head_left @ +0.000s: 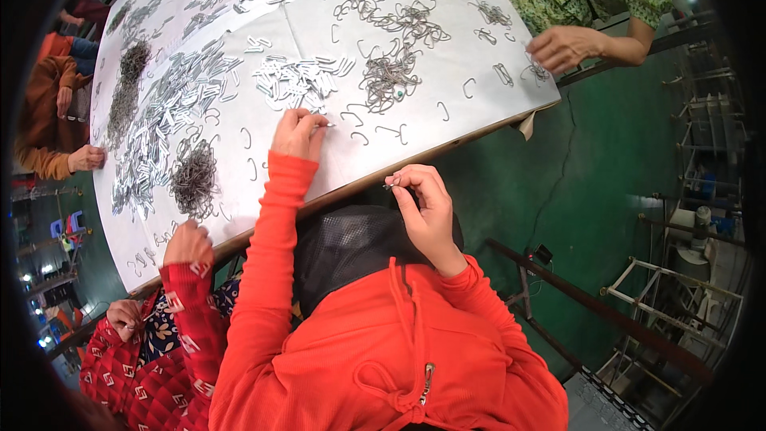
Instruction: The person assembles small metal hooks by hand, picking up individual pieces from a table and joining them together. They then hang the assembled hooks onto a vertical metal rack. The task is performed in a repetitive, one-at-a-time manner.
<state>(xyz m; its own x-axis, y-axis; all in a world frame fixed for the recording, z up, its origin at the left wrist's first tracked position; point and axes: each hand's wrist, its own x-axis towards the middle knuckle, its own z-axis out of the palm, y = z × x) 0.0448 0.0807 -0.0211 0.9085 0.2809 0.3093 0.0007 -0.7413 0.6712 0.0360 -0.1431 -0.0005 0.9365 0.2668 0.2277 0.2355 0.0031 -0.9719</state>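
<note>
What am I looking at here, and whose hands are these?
There is no machine: a person is working barehanded. A wide-angle camera worn on that person's head looks down, so straight edges seem bent. On the white-covered table lie heaps of small white sticks and curved wires. The left hand is at the near edge of a heap of white sticks; whether it grips one is hard to tell. The right hand, in front of the body, pinches a small piece, too tiny to make out. The other hands belong to other people.
</note>
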